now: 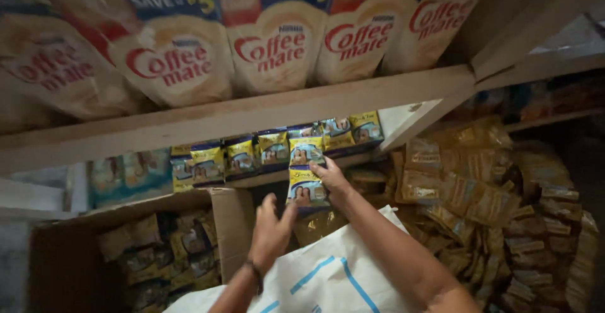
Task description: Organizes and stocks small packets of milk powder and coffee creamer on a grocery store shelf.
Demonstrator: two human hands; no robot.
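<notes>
Right hand (331, 177) fingers clamp a yellow sachet strip (306, 173); left hand (271, 231), fingers apart, beside it. Cardboard box (230, 225) at left holds sachets.

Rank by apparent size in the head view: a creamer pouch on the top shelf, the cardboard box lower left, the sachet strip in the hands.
1. cardboard box, partly cut off by the frame.
2. creamer pouch; nearer the camera, so its place against the box is unsure.
3. sachet strip, held by the right hand; left hand just below.
</notes>
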